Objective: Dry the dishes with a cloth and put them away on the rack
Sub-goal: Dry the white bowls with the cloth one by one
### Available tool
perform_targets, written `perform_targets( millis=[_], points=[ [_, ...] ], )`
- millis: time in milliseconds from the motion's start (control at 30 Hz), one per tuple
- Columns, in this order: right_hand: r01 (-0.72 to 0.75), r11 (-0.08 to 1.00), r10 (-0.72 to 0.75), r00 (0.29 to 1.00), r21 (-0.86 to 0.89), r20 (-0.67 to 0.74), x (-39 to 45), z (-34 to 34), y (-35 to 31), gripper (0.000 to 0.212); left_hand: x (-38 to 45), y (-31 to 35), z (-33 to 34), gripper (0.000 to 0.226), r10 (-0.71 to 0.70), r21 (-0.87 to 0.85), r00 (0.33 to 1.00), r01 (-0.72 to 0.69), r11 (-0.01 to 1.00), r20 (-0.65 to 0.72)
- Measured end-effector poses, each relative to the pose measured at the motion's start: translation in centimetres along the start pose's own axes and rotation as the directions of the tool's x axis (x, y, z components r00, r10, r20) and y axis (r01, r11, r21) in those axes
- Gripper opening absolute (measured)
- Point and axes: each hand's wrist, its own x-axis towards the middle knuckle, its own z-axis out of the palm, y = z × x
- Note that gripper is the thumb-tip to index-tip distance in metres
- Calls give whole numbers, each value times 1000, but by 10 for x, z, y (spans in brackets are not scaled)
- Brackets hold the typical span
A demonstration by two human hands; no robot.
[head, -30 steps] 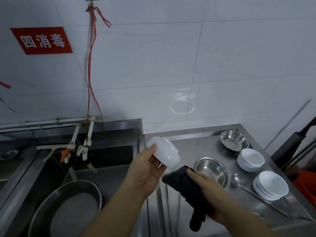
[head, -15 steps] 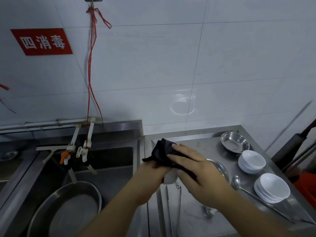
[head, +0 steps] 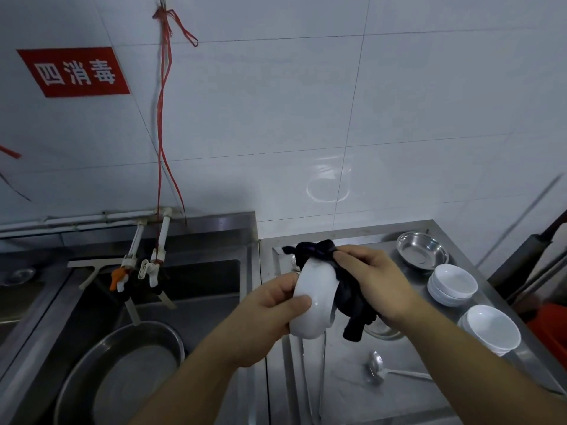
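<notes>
Fingers (head: 294, 302) grip a glossy white bowl (head: 316, 299), dark cloth (head: 352, 299) draped behind.

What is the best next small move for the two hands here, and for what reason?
Probably turn the white bowl a little in the left hand so the dark cloth in the right hand reaches the uncovered side. The cloth lies only over the bowl's far rim and right side; the near wall is bare.

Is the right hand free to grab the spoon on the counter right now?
Probably not: the right hand is shut on the dark cloth, wiping the white bowl. The spoon itself lies uncovered below it.
</notes>
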Motion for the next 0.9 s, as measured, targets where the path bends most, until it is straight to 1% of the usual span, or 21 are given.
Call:
perform_targets(
  millis=[67,133,200,267,300,367,400,467,533,600,667,733,767,833,900],
  points=[
    [-60,992,62,998,112,-10,0,0,4,27,0,-2,0,36,16,-55,1000,-17,998,-19],
    [-115,969,121,993,221,-12,-1,3,10,24,0,-4,0,39,38,-128,998,-43,991,-44],
    [-189,911,200,980,366,7,-4,6,17,25,1,-3,2,36,69,-204,995,-84,975,-77],
    [-280,798,281,956,534,83,-8,11,26,33,2,-1,3,35,84,-273,990,-112,955,-112],
    [-308,727,292,948,614,130,-11,13,31,38,3,-1,5,35,84,-305,988,-121,945,-132],
    [-320,608,259,945,726,200,-15,19,36,44,6,-2,9,38,84,-357,984,-137,924,-159],
    [-320,571,240,946,756,219,-18,21,38,46,7,-3,12,39,81,-372,983,-138,918,-165],
    [-326,541,229,944,775,237,-21,23,41,54,8,-4,17,41,71,-378,984,-130,917,-165],
    [-342,546,250,938,765,241,-22,23,42,61,6,0,17,52,54,-382,991,-97,919,-123],
    [-358,573,275,931,737,239,-21,21,37,55,5,8,13,65,9,-359,994,-47,932,-105],
    [-372,606,284,927,703,245,-19,18,31,48,6,18,13,70,-56,-365,984,-10,931,-168],
    [-383,646,276,924,660,266,-17,16,25,43,8,21,17,62,-134,-414,949,5,910,-284],
    [-389,663,273,921,639,277,-16,15,22,42,9,21,19,56,-146,-394,930,1,919,-338],
    [-392,671,273,920,629,282,-16,15,16,41,11,17,21,40,-104,-327,908,-39,944,-407],
    [-391,637,282,920,665,271,-16,14,15,41,11,12,22,30,-67,-296,887,-81,952,-458]
  ],
)
